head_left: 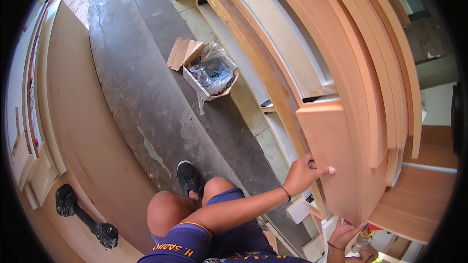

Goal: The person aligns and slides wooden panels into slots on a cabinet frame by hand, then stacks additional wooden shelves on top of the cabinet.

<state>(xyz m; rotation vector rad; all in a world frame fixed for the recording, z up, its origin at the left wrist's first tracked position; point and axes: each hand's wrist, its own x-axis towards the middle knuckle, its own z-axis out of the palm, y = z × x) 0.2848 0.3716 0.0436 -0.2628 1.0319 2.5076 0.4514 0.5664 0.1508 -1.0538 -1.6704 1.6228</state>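
Observation:
My left hand presses against the face of a tan wooden panel, fingers spread and the thumb stretched along its surface. My right hand grips the bottom edge of the same panel from below. The panel stands upright among several boards stacked on edge at my right. My bare knees and a black shoe show below, over the grey concrete floor.
An open cardboard box with a plastic bag inside sits on the floor ahead. A large tan board lies at my left, with a black power tool resting on it. Light wooden frames run beside the stacked boards.

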